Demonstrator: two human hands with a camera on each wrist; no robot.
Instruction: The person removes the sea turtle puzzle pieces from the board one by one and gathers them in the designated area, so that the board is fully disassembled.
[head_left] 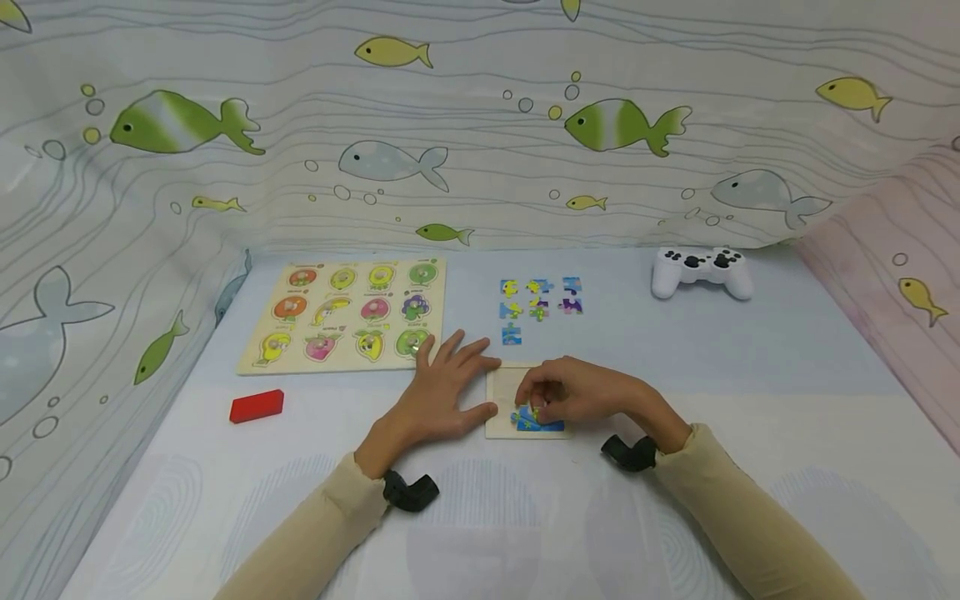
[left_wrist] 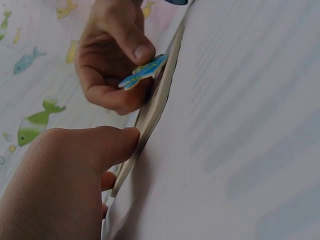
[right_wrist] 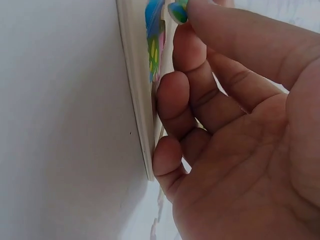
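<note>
A small pale wooden puzzle tray (head_left: 504, 385) lies on the table between both hands. My left hand (head_left: 441, 393) has its fingers spread at the tray's left side, and its thumb touches the tray's edge in the left wrist view. Over the tray, my right hand (head_left: 583, 390) pinches a blue and yellow puzzle piece (left_wrist: 145, 71) between thumb and fingers, tilted above the wood. Inside the tray, a blue, green and pink puzzle section (right_wrist: 154, 47) lies along the near edge. The right hand covers part of the tray in the head view.
Several loose puzzle pieces (head_left: 512, 336) lie in rows behind the tray. A wooden fruit puzzle board (head_left: 352, 325) is at the back left, with a red block (head_left: 257, 407) in front of it. At the back right rests a white game controller (head_left: 702, 273).
</note>
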